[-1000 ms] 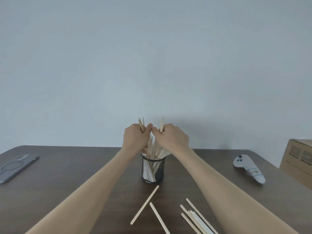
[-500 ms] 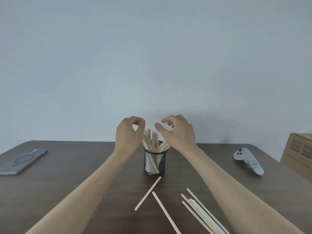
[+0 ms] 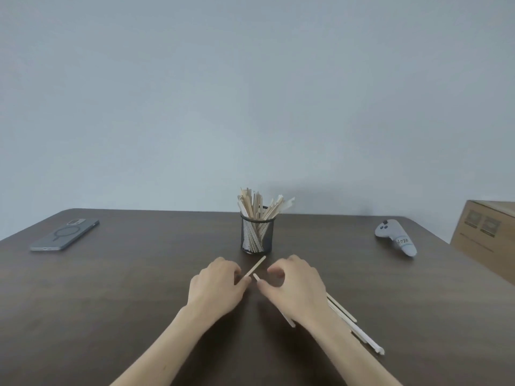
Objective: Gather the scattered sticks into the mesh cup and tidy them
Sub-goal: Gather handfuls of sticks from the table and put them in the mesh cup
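Since letting go at the cup [image 3: 256, 232], both hands are down at its 6 o'clock: left hand [image 3: 216, 286] pinching a stick [image 3: 255, 266], right hand [image 3: 296, 288] half-open over another stick [image 3: 256, 277]; bundle [image 3: 351, 319] next.

This looks like a plain office or study room. A dark wood-grain desk [image 3: 111, 288] stands against a bare pale wall [image 3: 250, 93]. On it lie a phone [image 3: 65, 234], a grey handheld controller [image 3: 395, 237] and a black mesh cup [image 3: 256, 236] of sticks [image 3: 255, 203]; a cardboard box [image 3: 486, 234] sits at the right.
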